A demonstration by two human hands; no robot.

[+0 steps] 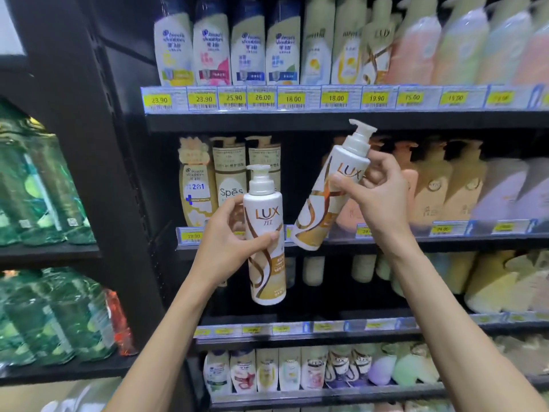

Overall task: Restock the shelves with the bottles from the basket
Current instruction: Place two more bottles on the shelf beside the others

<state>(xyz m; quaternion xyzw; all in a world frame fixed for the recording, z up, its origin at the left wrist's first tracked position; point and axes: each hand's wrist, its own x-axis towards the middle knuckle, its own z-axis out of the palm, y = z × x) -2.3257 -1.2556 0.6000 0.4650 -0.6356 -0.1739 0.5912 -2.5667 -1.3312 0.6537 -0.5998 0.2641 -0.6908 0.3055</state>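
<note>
Head view: two white-and-gold pump bottles are held up in front of the shelves, one in each hand. The left bottle is held upright and crosses the front edge of the middle shelf, with its lower half below that edge. It is gripped round its middle by the left hand; the thumb is laid across the front label and the fingers are wrapped round the far side.

The right bottle is held tilted, its pump head up and to the right and its base down and to the left, over the same shelf edge. Whether the base touches the shelf cannot be told. It is gripped round its upper body by the right hand, with the thumb pressed on the front beside the lettering and the fingers curled behind. The two bottles are just beside each other and apart.

Behind them on the middle shelf, tall beige bottles are stood at the left and peach bottles at the right, with a dark gap between. On the upper shelf, white bottles with dark blue caps are lined up at the left and pump bottles further right. Yellow price tags are fixed along its edge. Pouches are ranged on a lower shelf. Green packs are stacked on a separate rack at the far left.
</note>
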